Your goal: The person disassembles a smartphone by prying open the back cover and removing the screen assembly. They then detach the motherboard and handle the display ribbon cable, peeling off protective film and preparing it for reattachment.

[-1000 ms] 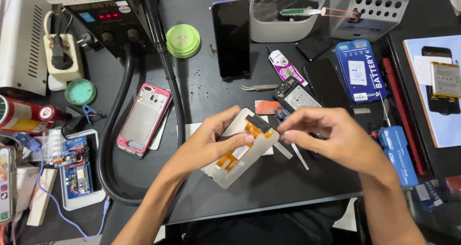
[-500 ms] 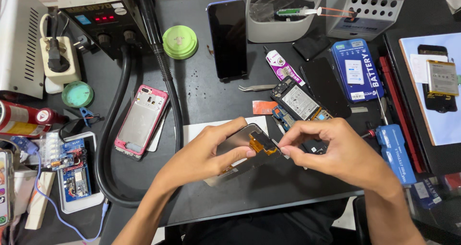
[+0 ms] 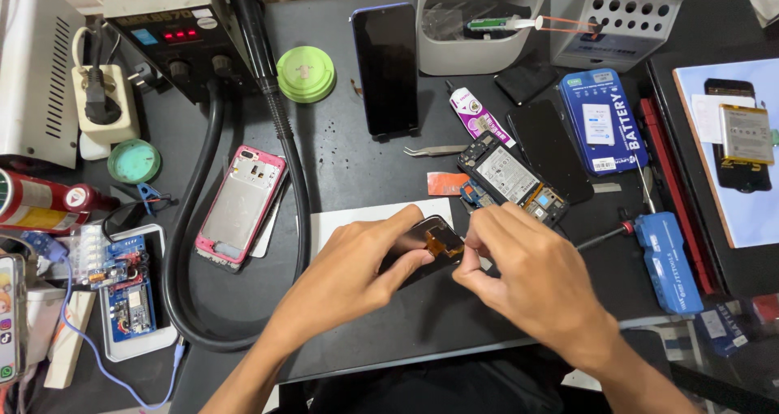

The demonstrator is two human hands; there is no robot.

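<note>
1. Two hands meet over the middle of the desk: the left hand grips a dark phone screen panel by its edge, tilted up off a white sheet, and the right hand pinches closed at the panel's orange flex ribbon.
2. Judging by its look, the panel is thin, light, stiff glass, smooth and likely brittle; the edges seem the safest hold, and the ribbon looks soft and easy to tear.
3. Close by lie an opened phone body, metal tweezers and a blue screwdriver.
4. Dark matting covers the desk, which is crowded; a pink phone frame and a thick black hose sit to the left.
</note>
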